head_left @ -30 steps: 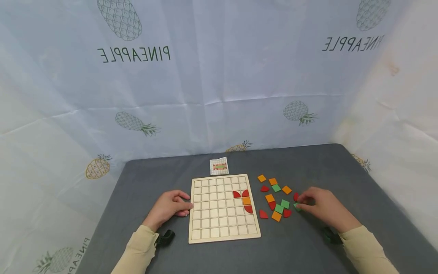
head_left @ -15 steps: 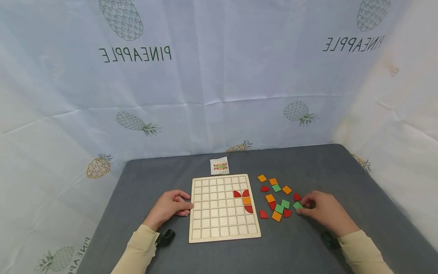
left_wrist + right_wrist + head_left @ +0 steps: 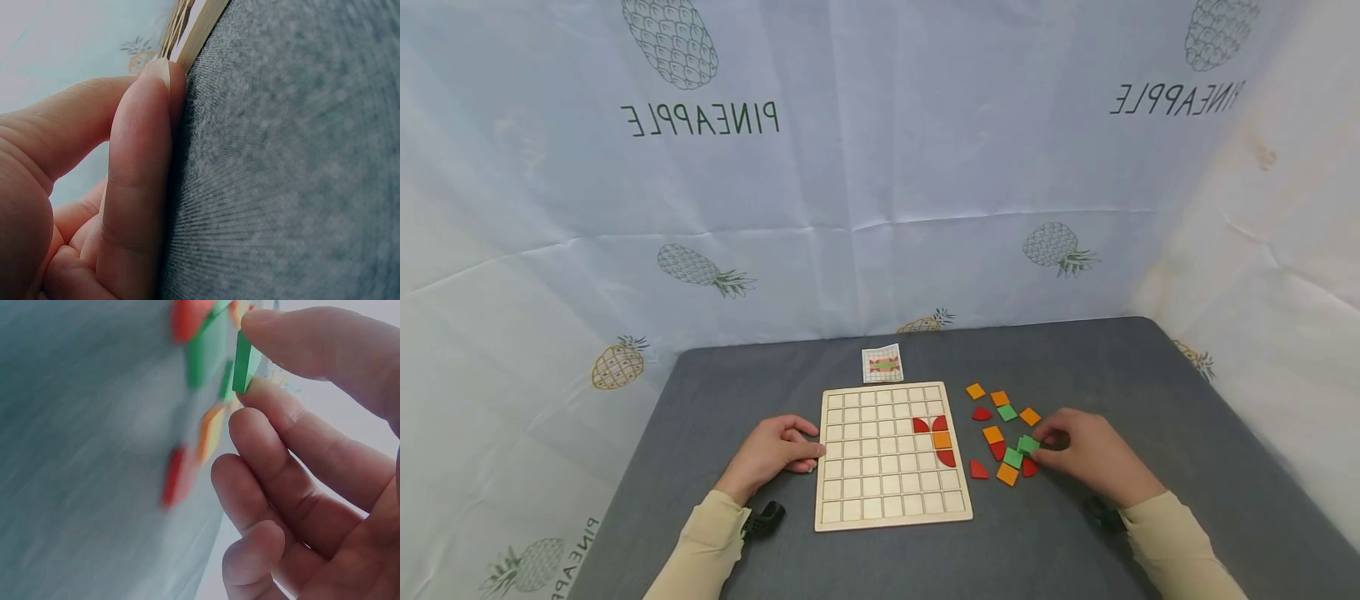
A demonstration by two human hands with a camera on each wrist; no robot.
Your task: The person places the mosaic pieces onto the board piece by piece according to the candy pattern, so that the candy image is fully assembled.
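Observation:
A pale wooden grid board (image 3: pixel 882 463) lies on the table, with three red quarter-round tiles and an orange square tile (image 3: pixel 942 440) set near its right side. My left hand (image 3: pixel 769 457) is at the board's left edge; in the left wrist view the thumb and forefinger meet on that edge (image 3: pixel 201 37). Between thumb and forefinger, my right hand (image 3: pixel 1093 450) pinches a green square tile (image 3: pixel 242 365). From the head view this tile overlaps another green one in the loose pile. The other right fingers are loosely bent.
Loose orange, red and green tiles are scattered right of the board, among them an orange square (image 3: pixel 1007 474) and a red quarter-round (image 3: pixel 978 469). Behind the board lies a small pattern card (image 3: pixel 882 364). A printed cloth (image 3: pixel 850 167) hangs behind the grey table (image 3: pixel 760 375).
My right hand has picked up the green square tile at the pile's right end and moved it left over the other green tiles. The left hand stays at the board's edge.

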